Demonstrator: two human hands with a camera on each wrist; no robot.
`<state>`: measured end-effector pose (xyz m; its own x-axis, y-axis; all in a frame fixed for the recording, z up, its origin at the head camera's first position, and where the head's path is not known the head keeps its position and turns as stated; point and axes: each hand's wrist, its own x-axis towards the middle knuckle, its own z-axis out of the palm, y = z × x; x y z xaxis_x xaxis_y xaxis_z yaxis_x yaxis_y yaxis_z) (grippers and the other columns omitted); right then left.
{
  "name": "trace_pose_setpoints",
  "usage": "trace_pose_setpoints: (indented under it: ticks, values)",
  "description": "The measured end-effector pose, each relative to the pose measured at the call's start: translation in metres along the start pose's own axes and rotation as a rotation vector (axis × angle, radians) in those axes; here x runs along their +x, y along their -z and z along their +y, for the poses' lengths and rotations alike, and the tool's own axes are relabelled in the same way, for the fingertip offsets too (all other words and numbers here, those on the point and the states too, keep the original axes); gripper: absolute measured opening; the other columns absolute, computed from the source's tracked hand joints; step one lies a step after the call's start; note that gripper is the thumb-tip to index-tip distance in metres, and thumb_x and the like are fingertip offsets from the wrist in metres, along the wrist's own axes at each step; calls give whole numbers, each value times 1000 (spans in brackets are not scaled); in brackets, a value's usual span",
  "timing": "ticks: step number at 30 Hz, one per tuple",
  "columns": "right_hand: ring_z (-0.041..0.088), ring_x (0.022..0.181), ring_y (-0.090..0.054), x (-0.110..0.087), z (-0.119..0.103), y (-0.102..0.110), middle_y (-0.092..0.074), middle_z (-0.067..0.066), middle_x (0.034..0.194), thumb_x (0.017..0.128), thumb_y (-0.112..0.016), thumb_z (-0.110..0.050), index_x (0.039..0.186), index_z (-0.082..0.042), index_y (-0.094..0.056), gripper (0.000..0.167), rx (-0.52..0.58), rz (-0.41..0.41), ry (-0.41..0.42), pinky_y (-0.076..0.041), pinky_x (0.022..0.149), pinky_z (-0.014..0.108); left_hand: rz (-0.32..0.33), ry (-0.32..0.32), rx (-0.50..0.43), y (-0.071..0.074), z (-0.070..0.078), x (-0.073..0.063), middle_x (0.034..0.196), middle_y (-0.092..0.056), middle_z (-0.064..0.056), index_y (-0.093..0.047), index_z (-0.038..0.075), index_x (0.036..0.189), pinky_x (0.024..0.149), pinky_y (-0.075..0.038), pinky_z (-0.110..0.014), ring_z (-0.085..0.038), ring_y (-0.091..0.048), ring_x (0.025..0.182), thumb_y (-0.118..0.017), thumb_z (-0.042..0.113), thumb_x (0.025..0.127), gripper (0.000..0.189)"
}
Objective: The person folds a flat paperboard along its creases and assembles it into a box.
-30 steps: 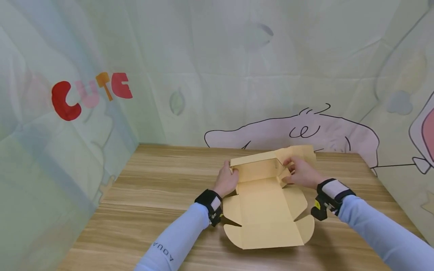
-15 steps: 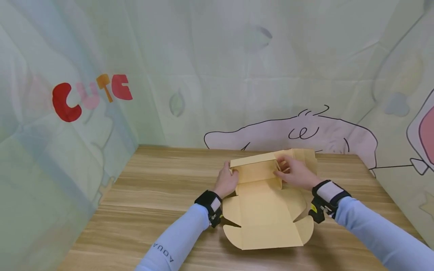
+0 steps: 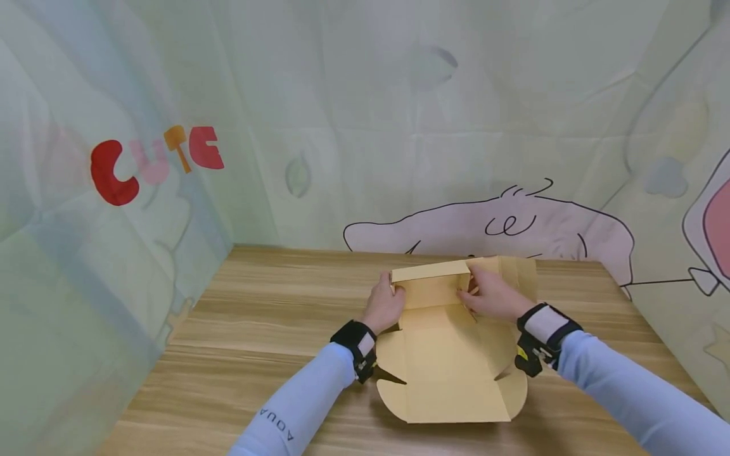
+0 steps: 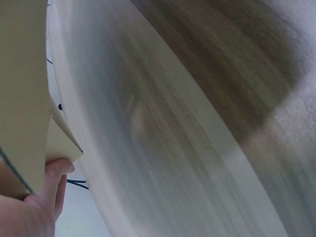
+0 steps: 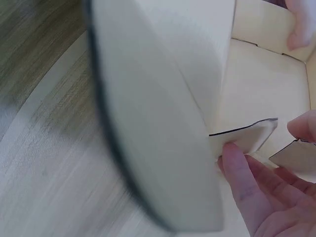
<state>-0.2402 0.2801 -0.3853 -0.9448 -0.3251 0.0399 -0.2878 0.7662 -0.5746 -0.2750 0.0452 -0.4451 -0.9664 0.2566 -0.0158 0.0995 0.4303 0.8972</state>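
Observation:
A tan cardboard box (image 3: 445,345), partly folded, lies on the table with its far end raised and its near end flat. My left hand (image 3: 384,306) grips the far left corner, thumb inside and fingers outside; in the left wrist view its fingers curl round the cardboard edge. At the far right corner my right hand (image 3: 493,295) pinches a side wall. The right wrist view shows the thumb (image 5: 238,170) pressed on a small flap (image 5: 242,138), with the other fingers behind it. A second flap (image 5: 298,157) stands close by at the index finger.
A wood-grain table (image 3: 268,310) carries the box. Rounded side flaps (image 3: 511,391) spread at the box's near end, and a long panel (image 3: 521,272) sticks out past the right hand. A printed cloth backdrop (image 3: 319,177) hangs behind and on both sides.
My right hand has moved left and inward, bringing the right side flap up against the far wall corner. The left hand has kept its grip, and the box has shifted only slightly.

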Motion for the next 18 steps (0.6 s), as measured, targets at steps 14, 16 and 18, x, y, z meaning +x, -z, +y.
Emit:
trace_pose_setpoints:
  ticks: [14,16,18]
  values:
    - [23,77,-67,2,-2,1,-69,23,94,95,-62,-14,132,19,-40,54,-114,2,-32,-57,65,35,0,6,-17,5,-3,1,108,-58,-15,-28,2,155,66,-39,-28,-16,-41,68,-38,22,104,55]
    - [28,82,-70,1,-3,3,-70,26,98,94,-64,-17,123,15,-48,46,-119,33,-24,-59,69,39,9,9,-18,8,-6,2,94,-53,-10,-28,2,155,65,-38,-29,-16,-41,66,-38,22,104,55]
    - [29,82,-70,-2,-5,6,-71,25,98,95,-65,-24,117,9,-52,42,-134,64,-35,-59,70,41,12,13,-24,11,-8,2,90,-49,-8,-26,2,156,63,-37,-30,-17,-38,63,-38,22,104,57]
